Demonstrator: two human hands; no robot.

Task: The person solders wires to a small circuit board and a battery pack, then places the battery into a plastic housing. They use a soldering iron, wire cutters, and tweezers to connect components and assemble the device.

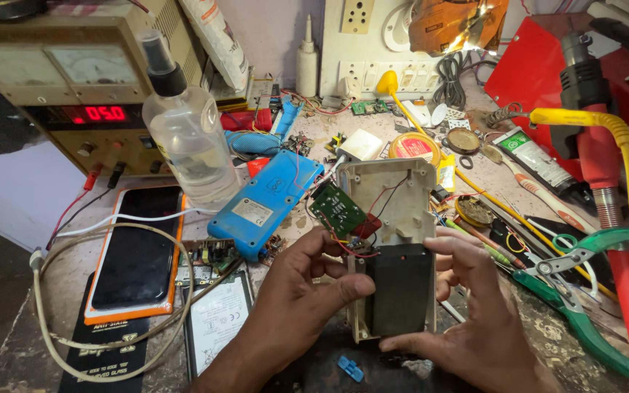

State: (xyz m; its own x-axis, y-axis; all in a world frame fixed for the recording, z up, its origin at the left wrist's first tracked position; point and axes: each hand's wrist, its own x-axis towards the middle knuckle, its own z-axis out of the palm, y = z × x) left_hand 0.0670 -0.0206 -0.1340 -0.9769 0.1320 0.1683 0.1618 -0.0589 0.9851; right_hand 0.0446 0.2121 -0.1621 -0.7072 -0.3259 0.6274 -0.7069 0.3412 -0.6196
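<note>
Above the bench, our left hand (pixel 307 291) and right hand (pixel 467 306) grip the opened casing (pixel 394 196); battery (pixel 400 287) seating is underway, requiring gentle wire clearance.

The opened casing (pixel 391 240) sits between left hand (pixel 307 287) and right hand (pixel 467 306), with a battery block (pixel 400 297) in it. Left of it lies a handset shell (pixel 265 204); behind that, a spray bottle (pixel 187 135); right, pliers (pixel 576 291).

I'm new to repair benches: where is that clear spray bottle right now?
In the head view, the clear spray bottle stands upright at the back left of the bench, just in front of the power supply, between the phone and the blue case.
</note>
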